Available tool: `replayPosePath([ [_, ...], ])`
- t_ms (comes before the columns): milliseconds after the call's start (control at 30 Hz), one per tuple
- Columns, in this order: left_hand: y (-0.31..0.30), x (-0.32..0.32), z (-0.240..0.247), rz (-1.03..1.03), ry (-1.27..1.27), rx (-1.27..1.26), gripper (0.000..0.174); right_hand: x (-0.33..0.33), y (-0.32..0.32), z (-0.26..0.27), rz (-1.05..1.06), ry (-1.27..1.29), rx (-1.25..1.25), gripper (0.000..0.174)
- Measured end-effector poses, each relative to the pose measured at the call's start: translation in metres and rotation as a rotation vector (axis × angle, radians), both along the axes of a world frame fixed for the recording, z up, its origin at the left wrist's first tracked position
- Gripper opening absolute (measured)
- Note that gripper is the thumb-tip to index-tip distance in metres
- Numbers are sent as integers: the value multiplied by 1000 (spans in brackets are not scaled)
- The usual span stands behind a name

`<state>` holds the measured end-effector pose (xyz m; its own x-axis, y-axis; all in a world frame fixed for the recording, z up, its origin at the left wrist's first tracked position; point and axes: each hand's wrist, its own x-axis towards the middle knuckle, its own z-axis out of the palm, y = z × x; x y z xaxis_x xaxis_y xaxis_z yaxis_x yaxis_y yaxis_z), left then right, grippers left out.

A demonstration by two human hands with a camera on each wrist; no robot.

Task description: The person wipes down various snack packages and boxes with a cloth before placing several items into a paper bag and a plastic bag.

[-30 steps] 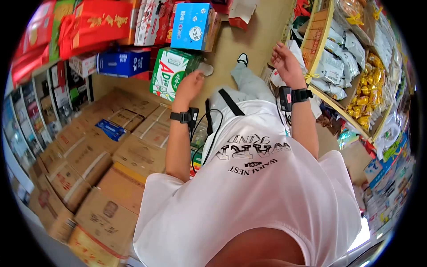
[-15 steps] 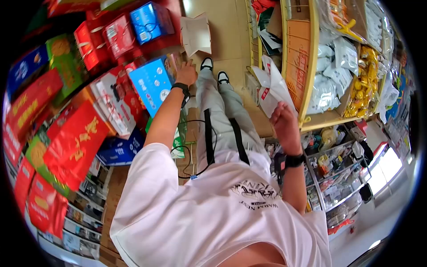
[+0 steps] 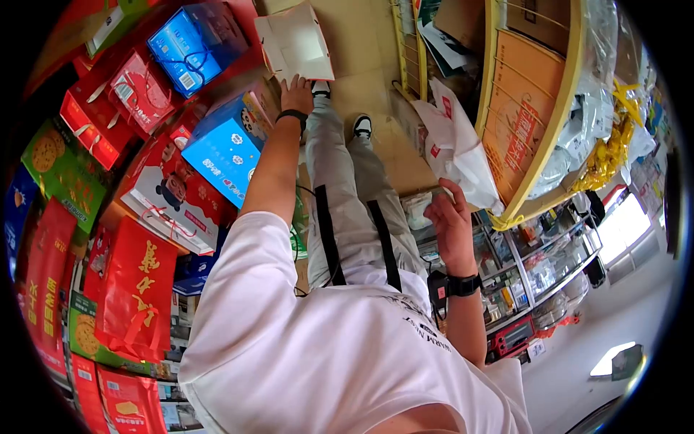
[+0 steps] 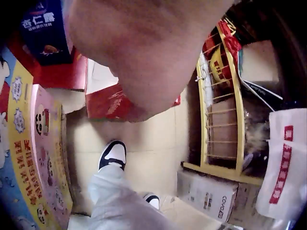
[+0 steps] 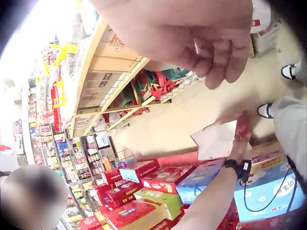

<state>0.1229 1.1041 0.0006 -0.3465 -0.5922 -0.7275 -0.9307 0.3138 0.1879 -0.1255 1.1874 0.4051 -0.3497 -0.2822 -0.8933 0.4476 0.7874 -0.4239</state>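
Observation:
An opened carton (image 3: 296, 43), white inside and red outside, stands on the floor in front of the feet. My left hand (image 3: 296, 95) reaches down to its near edge, fingers spread and fingertips right at the rim. In the left wrist view the hand (image 4: 153, 72) covers part of the carton's red side (image 4: 105, 101). From the right wrist view, the left hand (image 5: 241, 143) meets the red end of the carton (image 5: 216, 141). My right hand (image 3: 452, 217) hangs beside a white plastic bag (image 3: 459, 148), its fingers loosely bent and holding nothing.
Gift boxes, including a blue one (image 3: 224, 148) and a red bag (image 3: 137, 289), crowd the left side. A yellow rack (image 3: 531, 181) with an orange carton (image 3: 524, 98) and packets stands right. A person (image 5: 33, 199) appears at the right wrist view's lower left.
My left hand has moved from beside the green and white box up to the opened carton's edge. The right hand has lowered beside the white bag. The view has swung toward the floor and feet.

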Motion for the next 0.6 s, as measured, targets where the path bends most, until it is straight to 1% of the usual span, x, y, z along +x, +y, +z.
replayPosePath([
  [67,11,-5,20,-10,40,-50,44,2,-5,11,-3,-15,-9,28],
  [133,12,-11,47,42,189,-90,42,3,-8,19,-1,-43,-42,29],
  [200,13,-15,87,79,291,-104,24,3,-4,32,-29,-159,-119,26],
  [233,14,-18,107,91,265,-2,24,2,-3,39,-40,-217,-164,25],
  [267,13,-21,126,102,238,94,24,2,-1,44,-48,-218,-188,25],
  [300,18,-17,142,88,235,72,24,1,2,50,16,-180,-170,23],
  [333,28,-14,156,181,468,54,25,0,6,55,76,-142,-153,22],
  [367,37,-9,168,264,703,44,27,0,11,59,87,-96,-158,21],
  [400,42,-7,183,233,695,34,27,-1,17,64,62,-103,-178,21],
  [467,56,-11,212,190,698,142,27,-11,35,75,92,-81,-229,20],
  [500,65,-13,227,134,731,138,29,-20,51,74,4,-141,-282,21],
  [533,73,-18,243,89,731,125,29,-19,57,81,-29,-135,-312,21],
  [600,95,-33,274,27,750,272,30,-21,74,100,-264,28,-364,24],
])
